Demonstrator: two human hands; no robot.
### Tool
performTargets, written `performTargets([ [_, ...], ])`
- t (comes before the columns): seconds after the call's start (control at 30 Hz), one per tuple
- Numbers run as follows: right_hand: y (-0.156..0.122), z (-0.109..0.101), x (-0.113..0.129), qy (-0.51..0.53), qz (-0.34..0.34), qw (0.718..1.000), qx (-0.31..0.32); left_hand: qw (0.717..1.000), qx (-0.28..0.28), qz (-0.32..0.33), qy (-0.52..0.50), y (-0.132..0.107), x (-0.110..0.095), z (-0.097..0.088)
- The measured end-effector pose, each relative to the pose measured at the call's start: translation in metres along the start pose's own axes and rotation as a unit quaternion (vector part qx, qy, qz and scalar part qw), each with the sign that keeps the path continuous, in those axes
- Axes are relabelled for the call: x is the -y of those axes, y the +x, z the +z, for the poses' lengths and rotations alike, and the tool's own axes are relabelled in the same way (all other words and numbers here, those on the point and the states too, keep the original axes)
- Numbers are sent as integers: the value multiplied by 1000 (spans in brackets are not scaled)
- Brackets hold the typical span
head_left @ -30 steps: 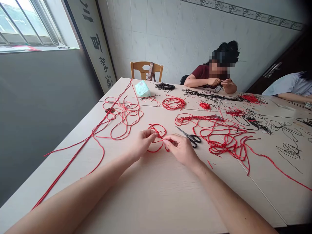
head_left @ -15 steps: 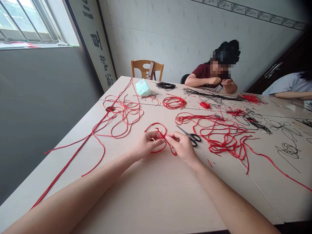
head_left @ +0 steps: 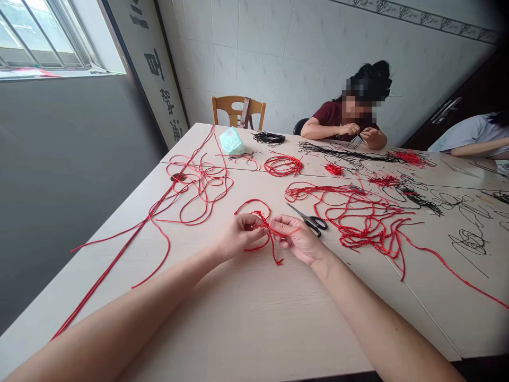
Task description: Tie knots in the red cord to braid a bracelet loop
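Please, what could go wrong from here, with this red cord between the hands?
The red cord pinched between the left hand and right hand has a loose, dangling end, which might catch on the tangled red cords nearby and knot with them. The scissors lie just beyond the right hand, so a careless move could perhaps knock them or nick the cord on their blades.

"What's up left of the left hand (head_left: 238, 236)?"

"A barred window (head_left: 43, 37) bright with daylight, beside a lettered panel (head_left: 165, 101)."

"Beyond the right hand (head_left: 298, 239)?"

"White tiled wall (head_left: 278, 63), then a dark door (head_left: 445, 111)."
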State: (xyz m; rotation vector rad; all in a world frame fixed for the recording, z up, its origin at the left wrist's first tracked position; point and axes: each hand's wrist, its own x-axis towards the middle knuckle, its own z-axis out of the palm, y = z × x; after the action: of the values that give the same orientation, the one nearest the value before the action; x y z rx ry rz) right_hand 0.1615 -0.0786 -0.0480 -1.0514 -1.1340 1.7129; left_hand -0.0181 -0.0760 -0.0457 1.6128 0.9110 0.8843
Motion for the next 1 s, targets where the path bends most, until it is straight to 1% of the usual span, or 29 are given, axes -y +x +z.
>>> performTargets([
  [0.13, -2, -4, 7, -116, -51, 992, 4, 999, 1, -15, -36, 0, -1, -1],
  [0.23, -4, -5, 13, -204, -100, 974, 11, 994, 26, -62, -90, -1, -3, -2],
  [0.3, -7, -6, 17, -272, -133, 953, 16, 980, 60, -107, -155, -1, -3, -3],
  [0.37, -9, -6, 20, -329, -162, 930, 15, 958, 91, -144, -232, -2, -4, -4],
  [0.43, -11, -5, 22, -364, -188, 912, 9, 936, 107, -172, -288, -2, -4, -4],
  [0.5, -12, -3, 21, -380, -214, 900, 0, 924, 113, -185, -317, -3, -4, -4],
  [0.6, -13, 1, 19, -376, -248, 892, -20, 920, 114, -175, -332, -3, -4, -4],
  [0.67, -12, 2, 16, -360, -260, 895, -29, 921, 111, -164, -335, -2, -3, -4],
  [0.8, -8, 1, 10, -328, -273, 903, -41, 926, 110, -161, -322, -1, -2, -5],
  [1.0, -4, -3, 6, -345, -285, 891, -76, 941, 85, -144, -293, -1, -2, -3],
])
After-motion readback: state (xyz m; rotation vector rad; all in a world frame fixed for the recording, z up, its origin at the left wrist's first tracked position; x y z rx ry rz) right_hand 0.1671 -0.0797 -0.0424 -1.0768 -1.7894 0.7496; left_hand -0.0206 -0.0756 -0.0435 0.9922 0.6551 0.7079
